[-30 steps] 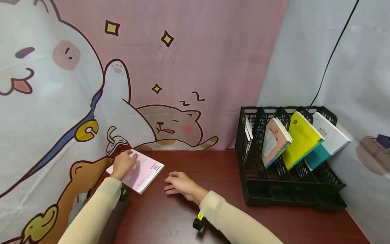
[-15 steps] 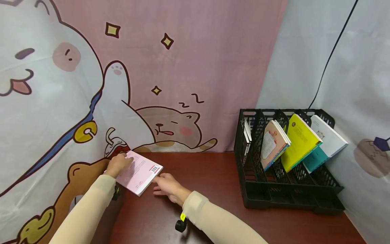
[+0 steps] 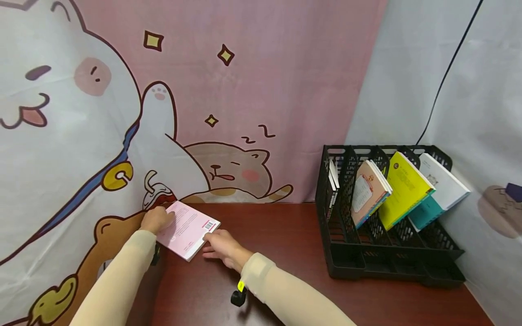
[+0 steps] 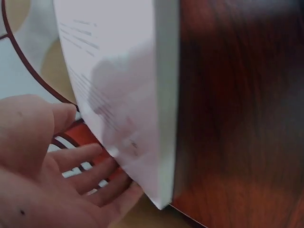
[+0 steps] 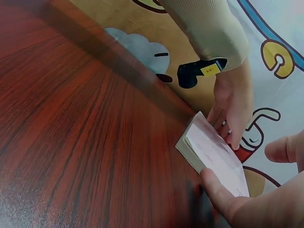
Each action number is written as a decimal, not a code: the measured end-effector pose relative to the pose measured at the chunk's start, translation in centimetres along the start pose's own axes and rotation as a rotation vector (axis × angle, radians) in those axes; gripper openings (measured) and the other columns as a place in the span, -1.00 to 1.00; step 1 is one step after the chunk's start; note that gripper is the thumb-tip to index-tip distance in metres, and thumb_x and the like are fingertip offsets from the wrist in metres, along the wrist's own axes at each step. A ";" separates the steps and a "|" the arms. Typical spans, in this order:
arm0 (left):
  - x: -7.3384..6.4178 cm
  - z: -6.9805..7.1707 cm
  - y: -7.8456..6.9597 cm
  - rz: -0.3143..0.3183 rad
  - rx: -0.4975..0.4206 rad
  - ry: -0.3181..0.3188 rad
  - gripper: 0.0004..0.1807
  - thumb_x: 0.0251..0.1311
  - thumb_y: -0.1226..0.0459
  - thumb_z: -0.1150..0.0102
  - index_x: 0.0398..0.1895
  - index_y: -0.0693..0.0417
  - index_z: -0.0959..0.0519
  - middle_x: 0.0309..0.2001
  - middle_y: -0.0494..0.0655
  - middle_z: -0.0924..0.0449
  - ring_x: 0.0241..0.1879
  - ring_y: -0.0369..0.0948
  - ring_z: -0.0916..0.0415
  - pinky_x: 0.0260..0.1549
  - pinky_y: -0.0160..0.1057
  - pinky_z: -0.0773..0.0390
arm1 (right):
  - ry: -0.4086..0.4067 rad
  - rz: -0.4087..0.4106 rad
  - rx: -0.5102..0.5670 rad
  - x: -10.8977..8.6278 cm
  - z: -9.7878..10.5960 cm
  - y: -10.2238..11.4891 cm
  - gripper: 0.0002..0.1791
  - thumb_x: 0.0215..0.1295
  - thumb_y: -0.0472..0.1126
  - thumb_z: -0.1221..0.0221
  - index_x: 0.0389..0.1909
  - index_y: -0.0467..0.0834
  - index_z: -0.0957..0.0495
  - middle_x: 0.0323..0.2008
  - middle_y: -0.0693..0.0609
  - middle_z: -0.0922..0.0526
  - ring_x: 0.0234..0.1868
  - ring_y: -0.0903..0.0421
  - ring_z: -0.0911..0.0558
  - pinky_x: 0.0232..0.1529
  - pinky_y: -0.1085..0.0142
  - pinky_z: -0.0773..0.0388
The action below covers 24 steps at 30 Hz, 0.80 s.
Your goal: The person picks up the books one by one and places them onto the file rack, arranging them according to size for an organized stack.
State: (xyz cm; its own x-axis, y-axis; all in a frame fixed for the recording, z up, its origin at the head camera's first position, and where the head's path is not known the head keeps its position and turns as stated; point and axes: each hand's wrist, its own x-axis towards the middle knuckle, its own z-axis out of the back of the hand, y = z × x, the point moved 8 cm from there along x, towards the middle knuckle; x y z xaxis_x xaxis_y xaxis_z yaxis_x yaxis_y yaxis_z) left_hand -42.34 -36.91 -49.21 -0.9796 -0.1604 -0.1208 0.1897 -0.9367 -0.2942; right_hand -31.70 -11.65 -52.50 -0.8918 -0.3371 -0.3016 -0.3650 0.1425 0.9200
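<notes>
A pink book [image 3: 189, 231] lies slanted at the left of the table, its back cover with a barcode facing up. At its left edge is my left hand [image 3: 157, 220]. The left wrist view shows that hand's fingers [image 4: 88, 164] spread out, reaching to the book's edge and partly hidden behind it, with the thumb apart from them. My right hand [image 3: 224, 248] is at the book's right edge. In the right wrist view one digit of it touches the book [image 5: 221, 159] near a corner, while another stands away from the cover.
A black slotted book rack [image 3: 393, 260] stands on the right of the brown table [image 3: 281, 253]. Several books lean in it, among them a yellow book [image 3: 403, 190] and a peach-coloured book [image 3: 367, 194]. A cartoon-printed cloth [image 3: 253, 90] hangs behind.
My right hand has moved left from open table to the book's right edge. My left hand has slid slightly back to the left along the book. The book has hardly shifted.
</notes>
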 end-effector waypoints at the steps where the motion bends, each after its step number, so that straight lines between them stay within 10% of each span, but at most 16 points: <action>1: 0.1 -0.2 0.3 0.010 -0.003 0.009 -0.33 0.60 0.05 0.04 0.28 0.59 -0.54 0.21 0.60 -0.61 -0.04 0.26 -0.56 0.09 0.28 -0.59 | 0.002 0.000 0.002 0.0 -0.1 0.0 -0.57 0.48 -0.24 -0.18 0.26 -0.39 -0.51 0.20 -0.26 -0.62 0.06 -0.20 -0.74 0.24 -0.10 -0.76; 12: 1.1 -1.4 1.2 0.033 0.029 0.039 -0.27 0.67 0.00 0.13 0.30 0.62 -0.53 0.20 0.64 -0.59 0.00 0.36 -0.58 0.09 0.29 -0.63 | 0.013 0.001 0.010 0.3 1.0 -0.1 -0.57 0.49 -0.25 -0.18 0.26 -0.40 -0.51 0.17 -0.28 -0.60 0.02 -0.15 -0.75 0.25 -0.09 -0.76; 24: 0.4 -2.2 -0.9 0.000 0.004 0.060 -0.21 0.62 -0.09 0.06 0.27 0.62 -0.55 0.25 0.65 -0.59 0.20 0.48 -0.62 0.26 0.40 -0.58 | -0.079 -0.008 -0.156 -0.3 8.1 1.5 -0.53 0.57 -0.24 -0.11 0.31 -0.50 -0.48 0.12 -0.40 -0.74 0.07 -0.22 -0.83 0.15 0.01 -0.81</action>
State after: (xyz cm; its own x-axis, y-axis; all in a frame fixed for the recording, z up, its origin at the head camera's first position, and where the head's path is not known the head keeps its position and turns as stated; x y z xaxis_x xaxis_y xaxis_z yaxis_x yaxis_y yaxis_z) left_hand -42.72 -35.44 -51.08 -0.9740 -0.1412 -0.1771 0.1889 -0.9379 -0.2908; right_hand -34.14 -3.82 -53.09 -0.9097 -0.2622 -0.3220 -0.3315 -0.0084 0.9434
